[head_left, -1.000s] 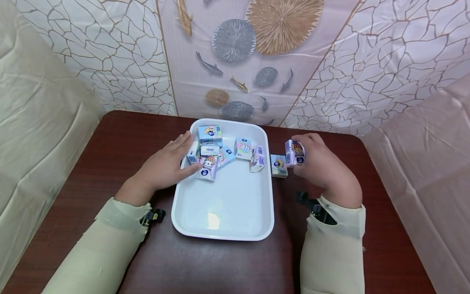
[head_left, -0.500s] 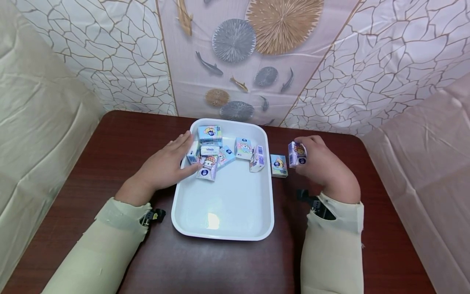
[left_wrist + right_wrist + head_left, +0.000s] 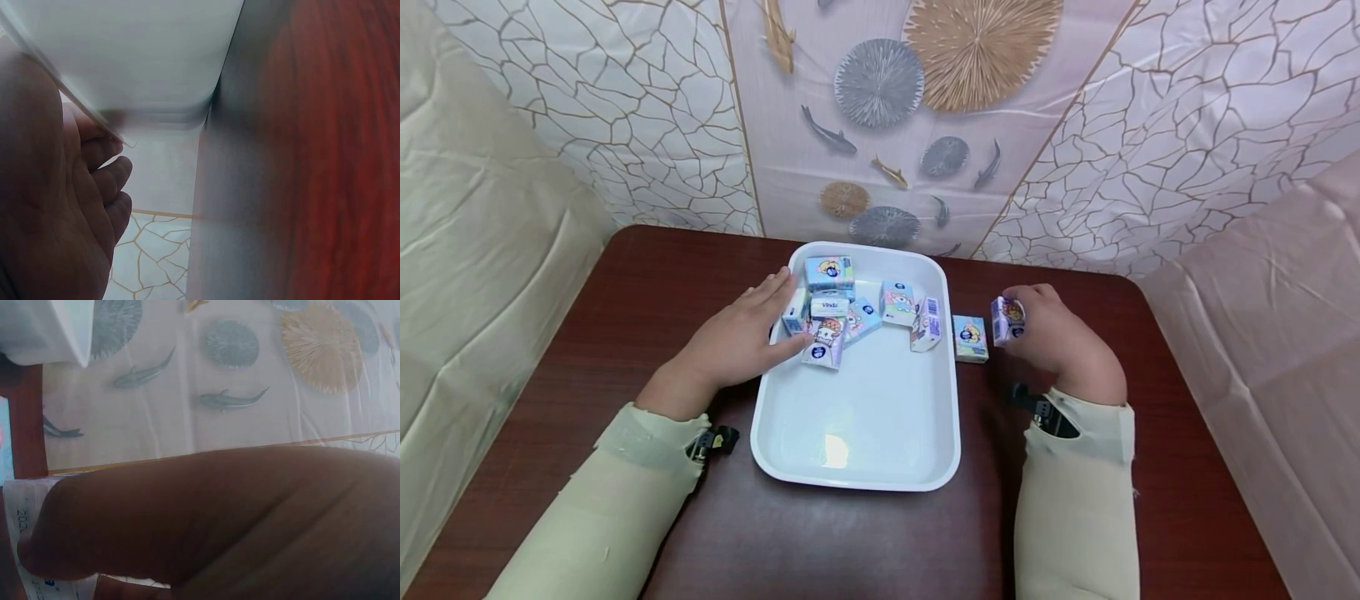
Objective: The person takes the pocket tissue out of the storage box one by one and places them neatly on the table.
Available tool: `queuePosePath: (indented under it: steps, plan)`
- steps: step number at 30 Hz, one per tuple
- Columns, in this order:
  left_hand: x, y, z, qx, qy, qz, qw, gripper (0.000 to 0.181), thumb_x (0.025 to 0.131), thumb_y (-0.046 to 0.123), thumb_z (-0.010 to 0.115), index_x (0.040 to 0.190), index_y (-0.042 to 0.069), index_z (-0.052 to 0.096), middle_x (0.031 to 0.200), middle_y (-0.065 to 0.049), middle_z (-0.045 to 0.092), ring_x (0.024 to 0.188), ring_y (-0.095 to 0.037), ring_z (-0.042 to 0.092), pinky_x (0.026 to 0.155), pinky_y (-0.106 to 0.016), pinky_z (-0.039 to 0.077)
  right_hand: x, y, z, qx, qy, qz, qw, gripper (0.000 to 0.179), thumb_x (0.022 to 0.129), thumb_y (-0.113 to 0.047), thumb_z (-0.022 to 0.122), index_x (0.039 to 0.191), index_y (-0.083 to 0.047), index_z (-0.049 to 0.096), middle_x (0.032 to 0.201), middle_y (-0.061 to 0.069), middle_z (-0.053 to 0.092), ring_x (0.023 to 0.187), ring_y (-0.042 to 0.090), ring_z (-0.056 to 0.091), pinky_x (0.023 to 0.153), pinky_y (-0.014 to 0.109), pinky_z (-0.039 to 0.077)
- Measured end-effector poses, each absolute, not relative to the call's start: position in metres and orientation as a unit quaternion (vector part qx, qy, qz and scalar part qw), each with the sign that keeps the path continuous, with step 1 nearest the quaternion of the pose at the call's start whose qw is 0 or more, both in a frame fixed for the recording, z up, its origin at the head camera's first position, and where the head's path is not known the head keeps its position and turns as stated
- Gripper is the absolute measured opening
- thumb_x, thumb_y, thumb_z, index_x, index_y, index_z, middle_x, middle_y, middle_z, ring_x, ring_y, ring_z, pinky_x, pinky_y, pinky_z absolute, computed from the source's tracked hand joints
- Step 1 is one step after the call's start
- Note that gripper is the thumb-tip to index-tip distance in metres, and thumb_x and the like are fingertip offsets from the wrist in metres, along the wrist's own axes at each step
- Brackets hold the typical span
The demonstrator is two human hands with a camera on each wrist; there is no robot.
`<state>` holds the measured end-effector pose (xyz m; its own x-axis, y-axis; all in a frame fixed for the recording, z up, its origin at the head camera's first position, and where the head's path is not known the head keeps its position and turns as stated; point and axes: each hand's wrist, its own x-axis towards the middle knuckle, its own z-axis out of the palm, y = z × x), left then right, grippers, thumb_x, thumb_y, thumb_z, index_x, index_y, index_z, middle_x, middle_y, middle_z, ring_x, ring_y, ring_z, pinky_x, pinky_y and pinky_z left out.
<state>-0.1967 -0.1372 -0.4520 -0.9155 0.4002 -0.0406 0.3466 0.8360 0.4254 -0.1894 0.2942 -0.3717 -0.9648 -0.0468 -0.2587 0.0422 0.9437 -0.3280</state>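
My right hand (image 3: 1054,335) pinches a purple-and-white tissue pack (image 3: 1004,322) with a cartoon print, low over the table to the right of the tray. In the right wrist view the thumb (image 3: 112,525) lies across that pack, with printed digits partly visible. A blue tissue pack (image 3: 970,339) lies between it and the white tray (image 3: 857,425). My left hand (image 3: 733,340) rests at the tray's left rim, its fingers extended along the outside and its thumb reaching over the rim near a purple tissue pack (image 3: 825,343). The left wrist view shows the fingers (image 3: 112,178) against the tray's outer edge.
Inside the tray, several blue and purple tissue packs are piled at the upper left, including a blue pack (image 3: 830,272). A blue pack (image 3: 897,302) and a purple pack (image 3: 926,324) sit at its right side. A patterned cloth (image 3: 880,125) hangs behind the brown table (image 3: 692,525).
My right hand has shifted slightly to the right and nearer to me with the purple tissue pack, widening the gap to the blue pack. The left hand has stayed put.
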Motion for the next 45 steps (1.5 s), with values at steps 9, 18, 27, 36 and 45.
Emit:
queuePosePath:
  steps: [9, 18, 27, 36, 45]
  plan:
    - [-0.197, -0.138, -0.452, 0.195, 0.956, 0.209, 0.064, 0.105, 0.094, 0.085, 0.041, 0.17, 0.023, 0.004, 0.179, 0.006, -0.001, 0.166, -0.023, 0.006, 0.133, -0.051, 0.017, -0.195, 0.299, -0.382, 0.006, 0.974, -0.169, 0.148, 0.077, 0.091, -0.006, 0.075, 0.158, -0.007, 0.039, 0.161, 0.029, 0.027, 0.123, 0.045, 0.048, 0.098, 0.062, 0.056]
    - [-0.197, -0.137, -0.452, 0.196, 0.956, 0.209, 0.067, 0.106, 0.094, 0.085, 0.041, 0.17, 0.022, 0.004, 0.179, 0.005, -0.001, 0.166, -0.024, 0.006, 0.133, -0.051, 0.017, -0.196, 0.301, -0.389, 0.006, 0.974, -0.162, 0.159, 0.073, 0.088, -0.008, 0.077, 0.154, -0.009, 0.045, 0.153, 0.026, 0.036, 0.119, 0.043, 0.049, 0.096, 0.062, 0.056]
    - [-0.198, -0.137, -0.452, 0.194, 0.956, 0.207, 0.068, 0.106, 0.094, 0.086, 0.04, 0.171, 0.022, 0.004, 0.179, 0.005, -0.002, 0.166, -0.024, 0.006, 0.133, -0.051, 0.017, -0.199, 0.301, -0.396, 0.005, 0.973, -0.155, 0.172, 0.07, 0.089, -0.008, 0.077, 0.152, -0.01, 0.047, 0.153, 0.026, 0.035, 0.117, 0.043, 0.051, 0.093, 0.057, 0.057]
    - [-0.197, -0.137, -0.451, 0.193, 0.956, 0.209, 0.066, 0.105, 0.095, 0.083, 0.044, 0.171, 0.022, 0.005, 0.179, 0.005, -0.001, 0.166, -0.024, 0.007, 0.132, -0.052, 0.018, -0.2, 0.299, -0.4, 0.009, 0.972, -0.152, 0.178, 0.067, 0.089, -0.009, 0.077, 0.15, -0.013, 0.049, 0.149, 0.023, 0.039, 0.115, 0.042, 0.052, 0.09, 0.055, 0.058]
    - [-0.197, -0.137, -0.451, 0.194, 0.956, 0.209, 0.068, 0.105, 0.095, 0.082, 0.044, 0.171, 0.022, 0.004, 0.178, 0.006, -0.002, 0.166, -0.022, 0.006, 0.133, -0.051, 0.017, -0.201, 0.295, -0.402, 0.008, 0.972, -0.143, 0.184, 0.067, 0.089, -0.008, 0.078, 0.149, -0.013, 0.05, 0.146, 0.023, 0.041, 0.115, 0.042, 0.053, 0.09, 0.053, 0.058]
